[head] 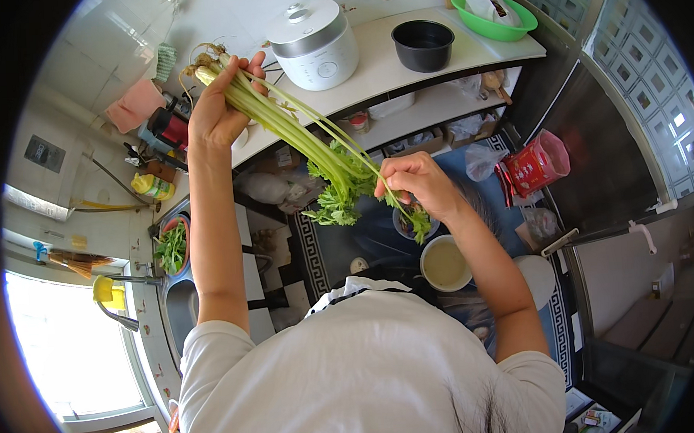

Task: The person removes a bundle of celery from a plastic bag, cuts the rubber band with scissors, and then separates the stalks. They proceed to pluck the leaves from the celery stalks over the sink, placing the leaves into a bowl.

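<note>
A bunch of celery [297,134] with long pale green stalks stretches between my hands, its rooty end at the upper left. My left hand [224,103] grips it just below the roots, thumb across the stalks. Farther down, my right hand [420,184] pinches one thin stalk near its leaves, apart from the main bundle. Below that hand is a small container [408,228], partly hidden by celery leaves; its contents are hard to make out. Beside it stands a white bucket [445,263] with cloudy liquid in it.
A white rice cooker [315,49] and a black inner pot [424,46] stand on the counter, near a green basin [495,21] holding a bag. Leafy greens [173,247] lie by the sink [181,308] at left. A red bag [533,165] stands on the right.
</note>
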The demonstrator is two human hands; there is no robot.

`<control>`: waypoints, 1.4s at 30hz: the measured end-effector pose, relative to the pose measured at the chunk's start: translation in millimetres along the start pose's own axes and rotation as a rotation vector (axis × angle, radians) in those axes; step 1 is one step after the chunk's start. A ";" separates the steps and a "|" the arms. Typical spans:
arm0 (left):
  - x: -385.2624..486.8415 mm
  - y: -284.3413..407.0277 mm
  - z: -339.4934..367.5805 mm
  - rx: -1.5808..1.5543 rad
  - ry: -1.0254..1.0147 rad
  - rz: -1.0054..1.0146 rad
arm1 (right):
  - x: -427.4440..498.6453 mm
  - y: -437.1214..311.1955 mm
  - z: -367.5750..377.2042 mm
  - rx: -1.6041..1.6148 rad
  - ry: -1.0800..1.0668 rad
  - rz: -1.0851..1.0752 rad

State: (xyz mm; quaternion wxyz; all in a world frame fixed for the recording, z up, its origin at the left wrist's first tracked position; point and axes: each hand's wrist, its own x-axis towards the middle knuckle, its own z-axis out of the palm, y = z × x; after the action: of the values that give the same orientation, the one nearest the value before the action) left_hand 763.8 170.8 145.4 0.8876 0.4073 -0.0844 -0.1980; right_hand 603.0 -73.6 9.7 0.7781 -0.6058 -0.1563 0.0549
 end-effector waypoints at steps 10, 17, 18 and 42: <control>-7.5 1.3 5.7 0.023 -0.008 0.001 | 2.7 41.2 25.9 0.471 0.242 0.215; -8.1 4.5 0.2 0.002 -0.007 0.028 | -0.5 55.0 27.8 0.494 0.249 0.306; -7.9 7.2 -0.2 -0.005 -0.007 0.052 | -1.7 61.0 28.7 0.515 0.280 0.319; -31.4 59.5 -29.4 -0.103 0.081 0.177 | 33.0 61.5 48.6 0.192 0.120 0.107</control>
State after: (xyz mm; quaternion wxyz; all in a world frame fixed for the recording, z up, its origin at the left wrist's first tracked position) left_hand 761.3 239.4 171.6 0.9240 0.3597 -0.0741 -0.1063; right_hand 625.5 -3.5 -33.0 0.8364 -0.5384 -0.0709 0.0749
